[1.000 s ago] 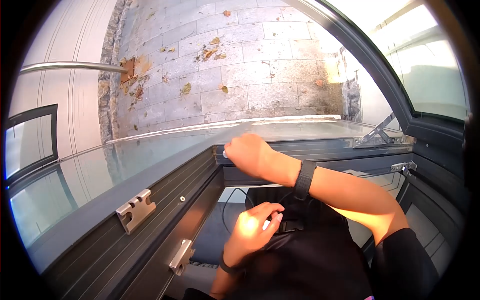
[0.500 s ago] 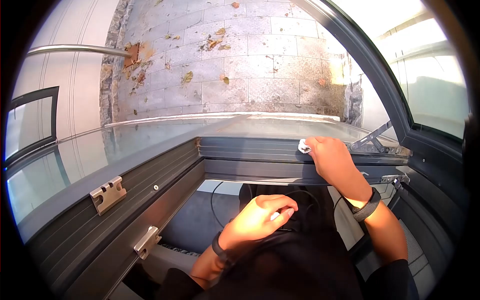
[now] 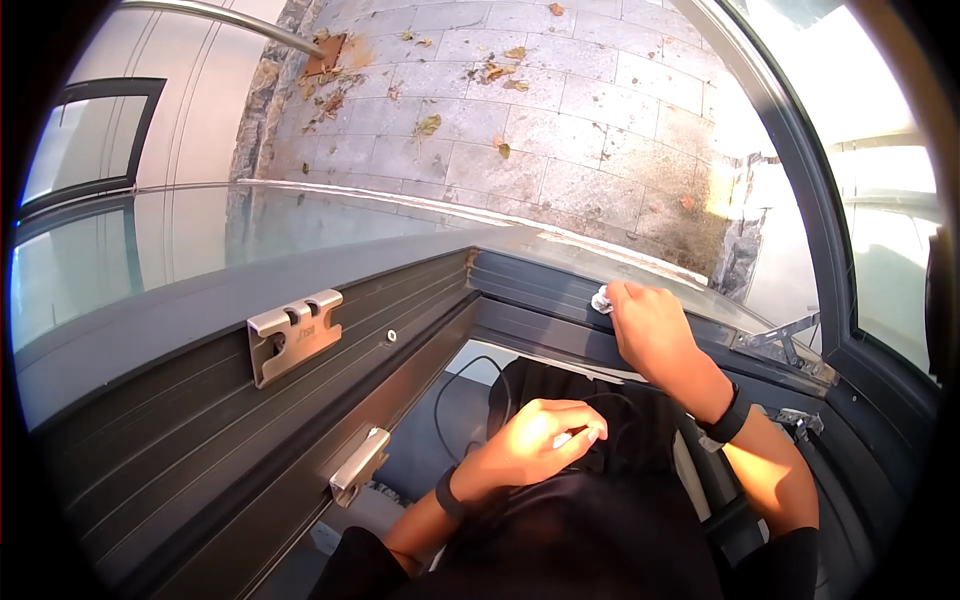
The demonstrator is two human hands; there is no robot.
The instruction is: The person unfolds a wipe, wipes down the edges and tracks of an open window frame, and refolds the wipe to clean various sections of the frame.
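My right hand (image 3: 655,335) pinches a small crumpled white tissue (image 3: 601,299) between thumb and fingers. It presses the tissue against the grooved lower rail of a dark grey window frame (image 3: 540,288). Closer to my body, my left hand (image 3: 535,440) hovers in front of my dark clothing with its fingers curled together. Something pale shows between its thumb and fingers, too small to make out. A dark band circles each wrist.
The glazed sash (image 3: 815,170) stands swung outward at right, with a metal hinge arm (image 3: 785,338) at its foot. Metal latch plates (image 3: 297,335) stick out from the left jamb. Outside lies stone paving (image 3: 480,120) with fallen leaves. A dark cable (image 3: 440,405) loops below.
The view has turned and tilted, so the frame now slants down to the right. My right hand has slid the tissue leftward along the rail. My left hand stays curled near my body.
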